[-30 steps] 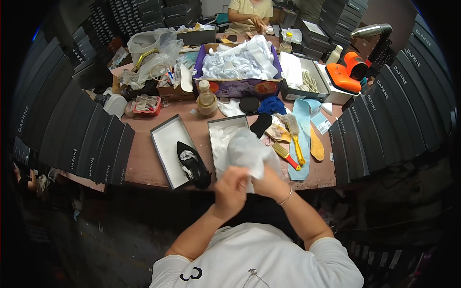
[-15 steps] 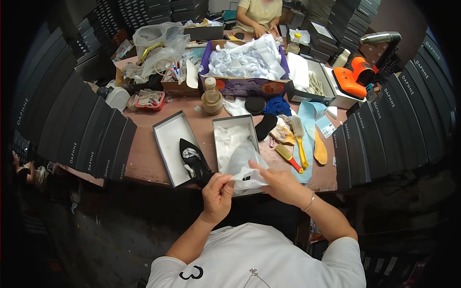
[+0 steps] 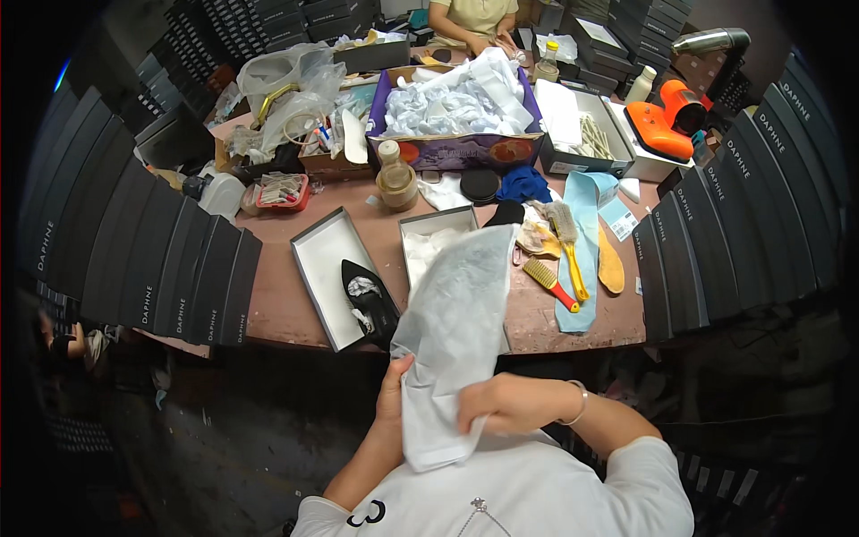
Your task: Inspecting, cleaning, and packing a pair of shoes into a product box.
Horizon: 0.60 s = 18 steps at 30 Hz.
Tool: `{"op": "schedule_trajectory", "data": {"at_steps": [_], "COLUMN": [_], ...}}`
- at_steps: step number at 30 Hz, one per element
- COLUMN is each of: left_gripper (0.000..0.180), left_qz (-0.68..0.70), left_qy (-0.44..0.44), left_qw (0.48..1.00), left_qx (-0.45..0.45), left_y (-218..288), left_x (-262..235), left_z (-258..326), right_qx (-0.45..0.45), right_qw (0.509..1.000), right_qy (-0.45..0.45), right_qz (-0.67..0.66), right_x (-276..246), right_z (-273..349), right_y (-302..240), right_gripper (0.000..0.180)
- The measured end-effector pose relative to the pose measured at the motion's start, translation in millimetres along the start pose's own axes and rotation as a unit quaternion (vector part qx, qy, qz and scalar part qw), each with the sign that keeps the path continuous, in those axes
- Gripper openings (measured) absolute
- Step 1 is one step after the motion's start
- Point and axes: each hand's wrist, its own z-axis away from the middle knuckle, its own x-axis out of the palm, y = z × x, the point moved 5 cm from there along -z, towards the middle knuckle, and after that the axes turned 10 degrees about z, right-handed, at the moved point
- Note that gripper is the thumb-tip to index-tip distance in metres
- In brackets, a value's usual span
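A long white translucent bag [image 3: 455, 331] hangs upright in front of my body, over the table's near edge. My left hand [image 3: 392, 391] grips its left side, with the thumb on the front. The curled fingers of my right hand [image 3: 508, 403] close on the bag's lower right edge, a little blurred. Whether anything is inside the bag, I cannot make out. Left of it, a black pointed shoe [image 3: 380, 307] stuffed with white paper lies across a shallow grey-edged box part [image 3: 324, 259]. Partly covered by the bag is another open box [image 3: 436, 220] with white tissue paper in it.
Stacks of dark shoeboxes [image 3: 165, 259] [image 3: 716, 233] rise on both sides. Brushes [image 3: 565, 228], a light blue cloth [image 3: 577, 259] and an amber bottle [image 3: 395, 183] lie or stand around. Behind is a purple carton [image 3: 447, 154] of crumpled paper. A person [image 3: 474, 22] sits across the table.
The white bag has come up from the tissue-lined box toward my body and now stands tall. Both hands have moved down and nearer to me with it.
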Motion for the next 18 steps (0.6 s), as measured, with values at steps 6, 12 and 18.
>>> {"op": "schedule_trajectory", "data": {"at_steps": [6, 12, 18], "left_gripper": [0.076, 0.054, 0.035], "left_qz": [-0.553, -0.852, -0.99], "left_qy": [-0.095, -0.164, 0.034], "left_qw": [0.754, 0.42, 0.07], "left_qx": [0.342, 0.264, 0.118], "left_y": [-37.8, 30.7, 120.9], "left_x": [47.9, 95.4, 81.1], "left_z": [-30.3, -104.4, -227.8], "right_qx": [0.063, 0.13, 0.074], "right_qw": [0.71, 0.699, 0.75], "right_qy": [0.453, 0.593, 0.586], "right_qz": [-0.535, -0.378, -0.298], "right_x": [-14.8, -16.0, -39.1], "right_z": [70.5, 125.9, 103.0], "right_y": [66.7, 100.4, 83.5], "right_gripper": [0.06, 0.063, 0.064]}}
